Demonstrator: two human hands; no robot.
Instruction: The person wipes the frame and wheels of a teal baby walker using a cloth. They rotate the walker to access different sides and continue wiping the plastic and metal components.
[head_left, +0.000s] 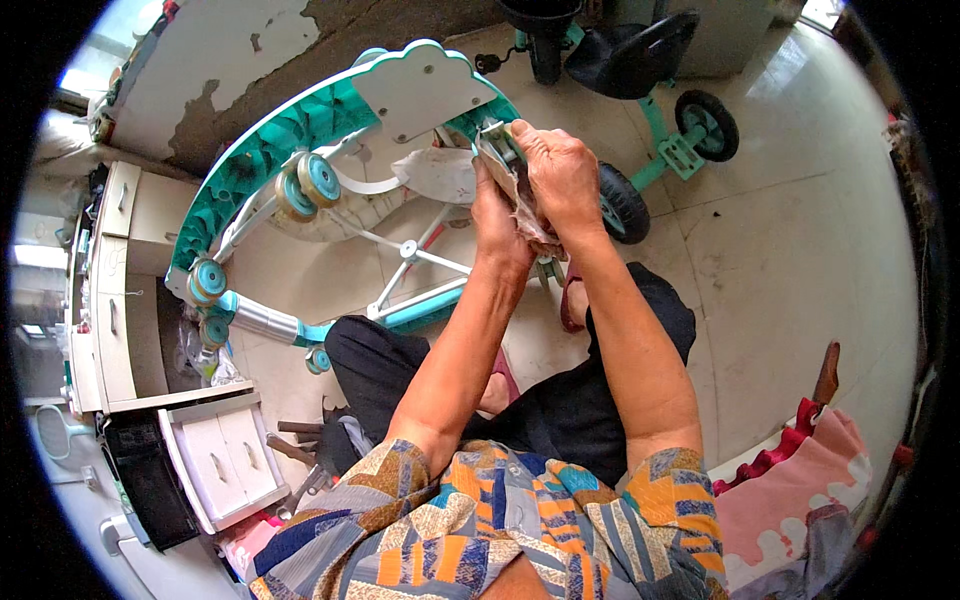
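Observation:
A turquoise and white baby walker stands tipped before me, its ribbed underside and wheels facing me. My right hand is closed on a crumpled, stained cloth, at the near right end of the walker's curved base. From below and left, my left hand supports the same cloth and the part it wraps. What lies inside the cloth is mostly hidden; a bit of metal or white plastic shows near my right thumb. Paired caster wheels sit along the rim, and a second pair is lower left.
A child's tricycle with black tires stands on the tiled floor at upper right. White drawer cabinets line the left side. Hand tools lie by my left hip. Pink fabric covers a seat at lower right.

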